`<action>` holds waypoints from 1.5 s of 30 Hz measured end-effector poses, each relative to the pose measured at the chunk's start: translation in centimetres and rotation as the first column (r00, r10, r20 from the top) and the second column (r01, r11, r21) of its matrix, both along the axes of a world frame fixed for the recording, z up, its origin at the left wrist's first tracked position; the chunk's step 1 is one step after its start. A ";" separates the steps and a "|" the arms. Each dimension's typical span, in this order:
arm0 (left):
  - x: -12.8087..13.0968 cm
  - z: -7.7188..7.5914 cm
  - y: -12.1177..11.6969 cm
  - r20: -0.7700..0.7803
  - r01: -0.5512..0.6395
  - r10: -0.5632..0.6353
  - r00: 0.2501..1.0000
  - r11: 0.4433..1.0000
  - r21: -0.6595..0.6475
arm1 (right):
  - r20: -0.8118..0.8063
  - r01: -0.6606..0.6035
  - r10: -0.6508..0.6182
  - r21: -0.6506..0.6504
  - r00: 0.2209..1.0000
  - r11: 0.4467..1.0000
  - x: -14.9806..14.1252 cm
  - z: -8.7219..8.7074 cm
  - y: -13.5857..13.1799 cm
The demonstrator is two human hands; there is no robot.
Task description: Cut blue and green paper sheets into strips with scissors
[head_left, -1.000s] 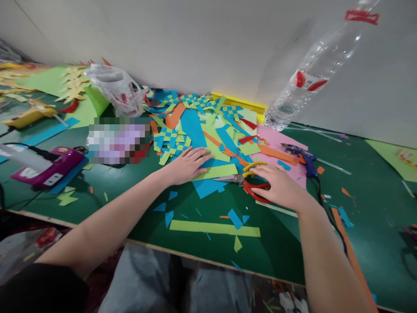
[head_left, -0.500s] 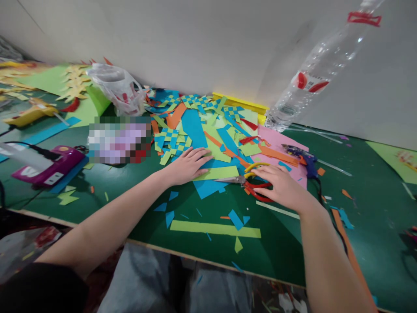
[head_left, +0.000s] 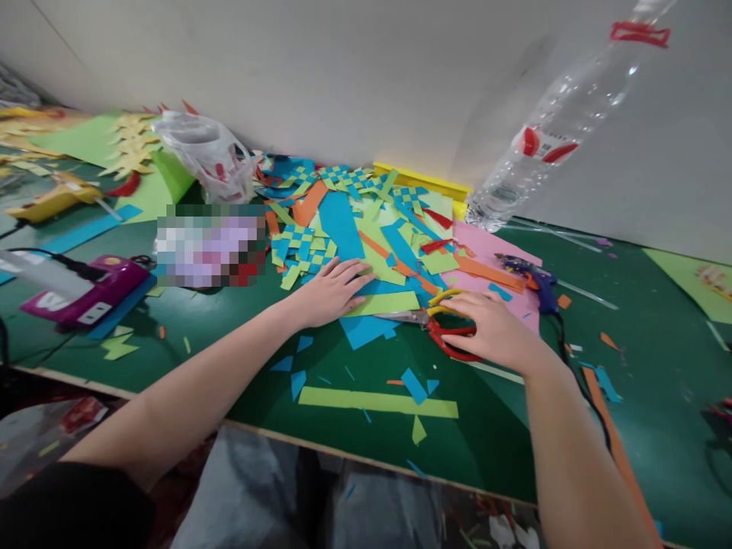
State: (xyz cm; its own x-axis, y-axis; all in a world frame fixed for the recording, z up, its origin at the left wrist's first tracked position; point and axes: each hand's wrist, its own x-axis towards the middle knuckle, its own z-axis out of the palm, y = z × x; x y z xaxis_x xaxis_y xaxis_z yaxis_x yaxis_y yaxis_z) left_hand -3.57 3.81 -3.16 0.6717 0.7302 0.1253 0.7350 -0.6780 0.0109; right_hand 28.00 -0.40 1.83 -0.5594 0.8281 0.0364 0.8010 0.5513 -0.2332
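My left hand lies flat with its fingers stretched out, pressing on a light green paper strip over blue paper. My right hand grips scissors with one yellow and one red handle. Their blades point left and lie along the strip's lower edge; the tips end short of my left fingers. Beyond my hands spreads a heap of blue, green and orange paper, with woven blue-and-green checked pieces in it.
A clear plastic bottle leans at the back right near a blue glue gun. On the left are a purple power strip, a yellow glue gun and a plastic bag. A green strip and scraps lie near the front edge.
The scissors have shifted very slightly left and toward me, with their handles a little farther apart. My left hand has stayed in place.
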 end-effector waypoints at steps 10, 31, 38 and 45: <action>-0.2 -0.3 0.2 0.038 -0.005 0.006 0.999 0.999 -0.036 | -0.014 -0.034 0.034 -0.047 0.999 0.998 0.6 -0.2 0.2; -0.1 -0.2 0.0 0.040 0.005 -0.004 0.999 1.000 -0.022 | -0.019 0.007 -0.009 -0.091 1.000 0.996 -0.3 0.3 -0.2; -0.1 -0.2 0.0 0.033 0.002 -0.001 0.999 1.000 -0.025 | -0.026 -0.035 0.033 -0.085 0.999 0.996 0.0 0.1 0.1; -0.2 -0.2 0.0 0.059 0.008 -0.006 0.998 1.000 -0.030 | -0.007 -0.003 0.003 -0.076 1.000 0.997 -0.5 0.3 -0.1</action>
